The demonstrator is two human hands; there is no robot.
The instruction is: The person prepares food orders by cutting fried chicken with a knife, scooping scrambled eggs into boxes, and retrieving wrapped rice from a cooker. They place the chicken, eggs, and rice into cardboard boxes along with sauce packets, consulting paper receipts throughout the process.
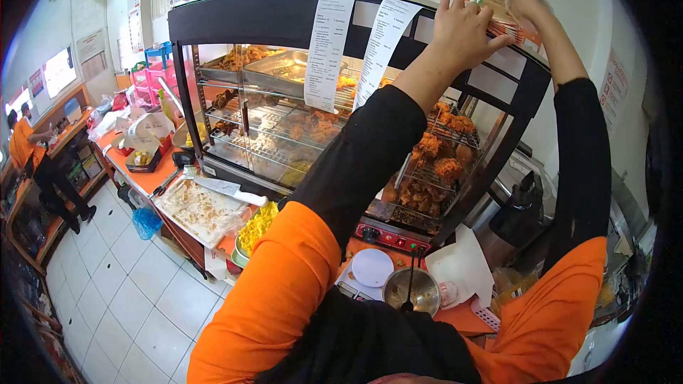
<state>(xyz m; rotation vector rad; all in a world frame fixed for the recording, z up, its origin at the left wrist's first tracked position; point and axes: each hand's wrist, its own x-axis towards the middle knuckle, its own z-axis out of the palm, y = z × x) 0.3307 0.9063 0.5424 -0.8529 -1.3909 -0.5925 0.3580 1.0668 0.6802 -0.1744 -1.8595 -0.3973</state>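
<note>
Both of my arms reach up to the top of a glass display warmer (242, 11). My left hand (466, 28) rests at its upper edge, fingers bent over something I cannot make out. Beside it on the right, my right hand (523, 0), in a clear plastic glove, is at a stack of red-and-white striped packaging (506, 28); its fingers are blurred and partly hidden. Two printed receipts (331, 50) hang from the warmer's front. Fried chicken pieces (448, 168) lie on racks inside, with a metal tray (284, 71) on the upper shelf.
Below the warmer are a scale (372, 268), a steel bowl (425, 291) and an open white box (462, 263). A knife (231, 190) lies across a tray (192, 206) at left. Another person (43, 163) stands at the far-left counter.
</note>
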